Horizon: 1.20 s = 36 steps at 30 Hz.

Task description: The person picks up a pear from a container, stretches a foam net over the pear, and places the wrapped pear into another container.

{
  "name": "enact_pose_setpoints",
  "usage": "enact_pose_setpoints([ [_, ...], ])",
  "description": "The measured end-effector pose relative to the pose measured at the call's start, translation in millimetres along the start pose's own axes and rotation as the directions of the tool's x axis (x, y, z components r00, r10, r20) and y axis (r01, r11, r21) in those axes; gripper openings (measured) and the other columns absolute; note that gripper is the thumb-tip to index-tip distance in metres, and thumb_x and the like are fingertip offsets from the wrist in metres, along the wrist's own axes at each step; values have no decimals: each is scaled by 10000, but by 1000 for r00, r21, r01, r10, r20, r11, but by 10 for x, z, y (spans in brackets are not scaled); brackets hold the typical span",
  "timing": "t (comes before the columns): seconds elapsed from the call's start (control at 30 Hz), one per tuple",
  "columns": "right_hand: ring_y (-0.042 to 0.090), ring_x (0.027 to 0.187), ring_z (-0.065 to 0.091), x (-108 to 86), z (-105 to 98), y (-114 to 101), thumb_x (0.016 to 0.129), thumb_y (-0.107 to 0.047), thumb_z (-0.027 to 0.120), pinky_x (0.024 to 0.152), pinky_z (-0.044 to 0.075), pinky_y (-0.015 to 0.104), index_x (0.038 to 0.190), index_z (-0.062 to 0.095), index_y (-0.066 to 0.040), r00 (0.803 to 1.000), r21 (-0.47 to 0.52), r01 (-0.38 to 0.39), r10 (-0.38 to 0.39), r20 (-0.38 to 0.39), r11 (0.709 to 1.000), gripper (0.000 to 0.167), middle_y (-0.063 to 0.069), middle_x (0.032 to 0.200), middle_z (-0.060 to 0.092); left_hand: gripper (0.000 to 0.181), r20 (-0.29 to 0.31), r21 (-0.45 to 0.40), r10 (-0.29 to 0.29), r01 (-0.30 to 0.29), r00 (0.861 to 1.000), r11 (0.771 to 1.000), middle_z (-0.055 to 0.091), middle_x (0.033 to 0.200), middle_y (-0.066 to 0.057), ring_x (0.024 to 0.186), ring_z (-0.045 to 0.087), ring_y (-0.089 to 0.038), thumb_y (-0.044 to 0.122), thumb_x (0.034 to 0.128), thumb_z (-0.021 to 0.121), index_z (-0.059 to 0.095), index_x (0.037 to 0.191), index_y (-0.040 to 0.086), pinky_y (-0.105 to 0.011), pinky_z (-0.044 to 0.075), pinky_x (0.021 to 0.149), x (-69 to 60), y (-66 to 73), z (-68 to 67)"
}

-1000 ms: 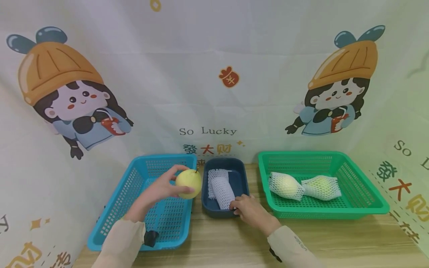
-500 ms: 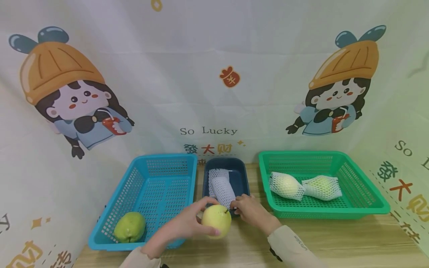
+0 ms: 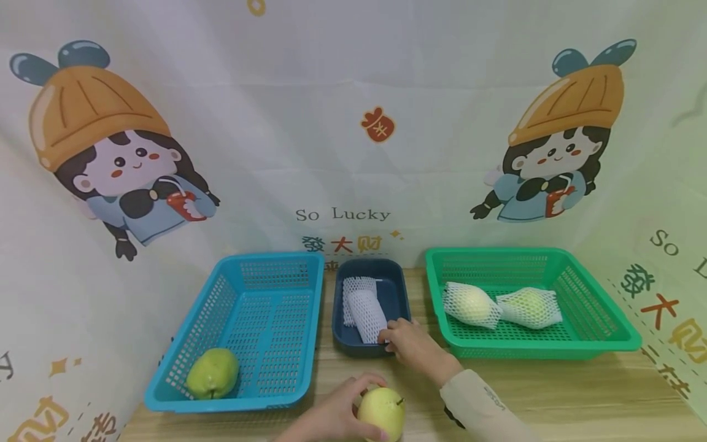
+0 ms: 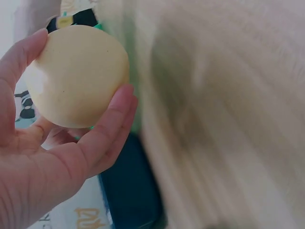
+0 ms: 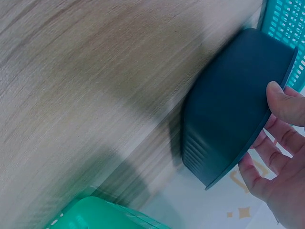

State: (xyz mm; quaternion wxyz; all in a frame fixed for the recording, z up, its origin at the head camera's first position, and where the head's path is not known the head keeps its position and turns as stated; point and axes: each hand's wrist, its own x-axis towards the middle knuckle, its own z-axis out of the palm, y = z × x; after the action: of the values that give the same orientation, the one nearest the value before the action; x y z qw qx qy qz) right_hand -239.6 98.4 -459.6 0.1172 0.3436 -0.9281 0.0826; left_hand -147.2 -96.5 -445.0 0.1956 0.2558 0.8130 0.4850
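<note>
My left hand [image 3: 348,410] holds a round yellow pear [image 3: 382,412], its stem pointing right, in front of the dark blue box. In the left wrist view the thumb and fingers curl round the pear [image 4: 78,76]. My right hand [image 3: 418,350] grips the near right rim of the dark blue box [image 3: 361,349]. The right wrist view shows its thumb outside the box wall [image 5: 228,105] and the other fingers over the rim, partly hidden. White foam net sleeves [image 3: 367,314] lie inside the box, close to the right fingertips.
A blue basket [image 3: 316,344] at the left contains a green pear-like fruit [image 3: 213,373]. At the right, a green basket [image 3: 530,353] contains two fruits in foam nets, a left one [image 3: 472,305] and a right one [image 3: 530,307]. A printed cloth [image 3: 353,153] hangs behind the wooden table [image 3: 552,399].
My left hand has carried the pear from over the blue basket right and toward the table's near side. The green fruit has come into sight. My right hand stays at the box rim.
</note>
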Motion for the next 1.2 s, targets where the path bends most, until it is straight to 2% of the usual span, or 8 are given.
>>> enact_pose_setpoints([
  [0.1,139,780,554,0,-8,-1,801,-132,700,628,364,253,918,689,-192,1000,2,-4,4,10,1000,132,-42,845,633,578,1,-23,3,-3,1000,1000,470,1031,-39,893,474,-114,195,700,798,510,1201,178,-201,476,678,27,-61,63],
  [0.27,142,781,558,-3,-9,-3,799,-135,701,626,365,255,912,687,-190,1000,11,1,-2,6,1000,127,-39,845,635,621,-41,69,29,-26,999,997,515,1058,-8,903,481,-64,268,696,806,507,1227,152,-220,457,714,87,-175,160],
  [0.47,141,779,555,-2,-27,-9,795,-120,703,634,375,261,915,689,-184,1000,29,0,0,-1,1000,138,-38,841,634,622,-44,149,-7,14,999,989,540,1058,26,907,496,-52,330,716,789,492,1244,187,-223,447,710,130,-224,200],
  [0.57,140,784,556,-1,-40,-14,792,-117,704,638,374,259,916,690,-180,1000,34,-7,7,3,999,140,-39,839,632,630,-25,136,-36,39,999,990,536,1066,13,908,504,-65,321,723,782,465,1253,196,-230,450,705,132,-202,202],
  [0.8,139,799,559,-2,-38,-11,804,-119,696,643,358,253,927,694,-183,999,50,-33,32,27,998,139,-44,849,635,601,22,29,-80,80,997,996,516,1060,-9,893,514,-93,231,741,771,399,1212,207,-249,453,723,129,-205,203],
  [0.97,136,804,561,-2,-14,3,801,-123,698,649,366,258,925,694,-187,999,50,-33,32,21,998,140,-50,855,637,607,48,25,-135,134,990,991,520,1069,-28,899,518,-123,226,757,760,366,1219,195,-286,451,751,128,-203,186],
  [1.07,131,802,561,-2,-4,5,802,-130,698,651,373,260,924,694,-191,999,44,-30,29,20,999,137,-54,850,636,629,65,38,-136,133,989,990,522,1069,-33,895,522,-120,224,756,760,353,1232,166,-286,452,762,128,-195,176],
  [1.2,129,798,556,3,0,6,806,-132,697,652,373,263,931,692,-196,999,37,-26,26,23,999,141,-55,851,635,669,83,57,-101,96,991,994,513,1099,-54,937,526,-117,203,754,760,324,1253,118,-281,451,794,129,-188,162],
])
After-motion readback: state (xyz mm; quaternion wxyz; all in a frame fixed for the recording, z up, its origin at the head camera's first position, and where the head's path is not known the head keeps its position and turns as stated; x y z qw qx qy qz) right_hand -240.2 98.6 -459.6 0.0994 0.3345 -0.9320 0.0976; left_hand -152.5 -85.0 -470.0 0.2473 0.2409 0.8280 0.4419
